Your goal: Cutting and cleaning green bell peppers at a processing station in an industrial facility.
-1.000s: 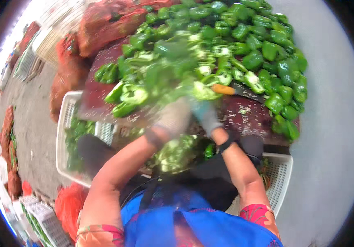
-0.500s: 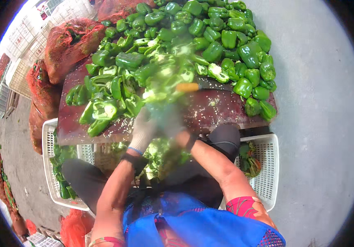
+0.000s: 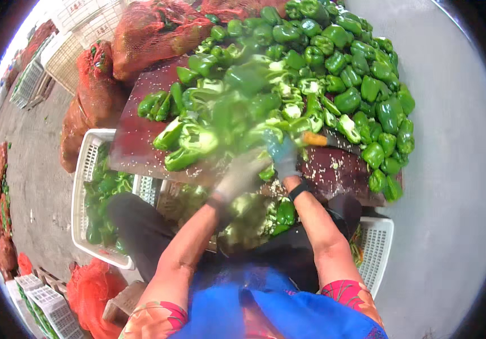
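My left hand [image 3: 242, 174], in a whitish glove, is at the near edge of a dark red tabletop [image 3: 333, 175]. Its blurred fingers close around a green bell pepper piece [image 3: 266, 172]. Right beside it, my right hand [image 3: 282, 156] wears a blue-and-grey glove and reaches among cut peppers. Haze and overlap hide its fingertips, so its grip is unclear. A knife [image 3: 314, 139] with an orange handle lies just to its right, its dark blade pointing right. Opened bell pepper halves [image 3: 197, 138] with pale insides lie left of and beyond my hands.
Whole green bell peppers [image 3: 387, 116] are heaped at the far right. Red mesh sacks [image 3: 155, 37] stand at the back left. White plastic baskets hold pepper pieces at lower left [image 3: 84, 192] and stand at lower right [image 3: 376, 251]. Pale scraps [image 3: 248, 217] lie below the table edge.
The view has shifted, so the table sits farther right. My hands, earlier together at the table edge, have moved apart slightly; the right one is now farther over the tabletop, near the knife handle.
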### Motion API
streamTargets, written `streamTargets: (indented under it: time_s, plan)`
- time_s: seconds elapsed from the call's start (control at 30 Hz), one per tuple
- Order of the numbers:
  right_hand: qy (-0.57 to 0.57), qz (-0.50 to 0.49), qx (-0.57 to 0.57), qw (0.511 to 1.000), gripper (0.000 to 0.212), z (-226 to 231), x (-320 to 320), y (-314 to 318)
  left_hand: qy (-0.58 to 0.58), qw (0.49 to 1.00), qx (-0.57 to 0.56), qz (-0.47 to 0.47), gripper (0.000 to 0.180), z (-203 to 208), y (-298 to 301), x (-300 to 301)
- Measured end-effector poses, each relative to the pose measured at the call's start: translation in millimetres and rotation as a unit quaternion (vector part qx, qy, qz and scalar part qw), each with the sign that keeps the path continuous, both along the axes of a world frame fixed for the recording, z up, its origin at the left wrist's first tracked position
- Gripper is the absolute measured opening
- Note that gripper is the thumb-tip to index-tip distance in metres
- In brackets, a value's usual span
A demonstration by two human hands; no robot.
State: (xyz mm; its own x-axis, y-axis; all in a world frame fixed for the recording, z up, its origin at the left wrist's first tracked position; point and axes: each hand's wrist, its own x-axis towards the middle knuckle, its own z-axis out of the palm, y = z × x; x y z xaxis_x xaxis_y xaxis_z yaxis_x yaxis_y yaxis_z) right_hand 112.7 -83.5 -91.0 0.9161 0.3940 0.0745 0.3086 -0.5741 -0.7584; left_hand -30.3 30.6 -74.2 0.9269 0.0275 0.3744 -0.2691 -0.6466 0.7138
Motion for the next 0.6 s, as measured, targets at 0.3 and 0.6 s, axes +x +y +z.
streamTargets:
  time_s: [0.3,0.6]
  plan:
    - [-0.065,0.021,-0.101,0.993,0.059,44,18,17,0.14,0.914,-0.377,0.057,0.052,75,1,-1]
    - [-0.077,0.103,-0.195,0.972,0.058,80,37,1,-0.12,0.988,-0.007,0.096,0.025,22,2,4]
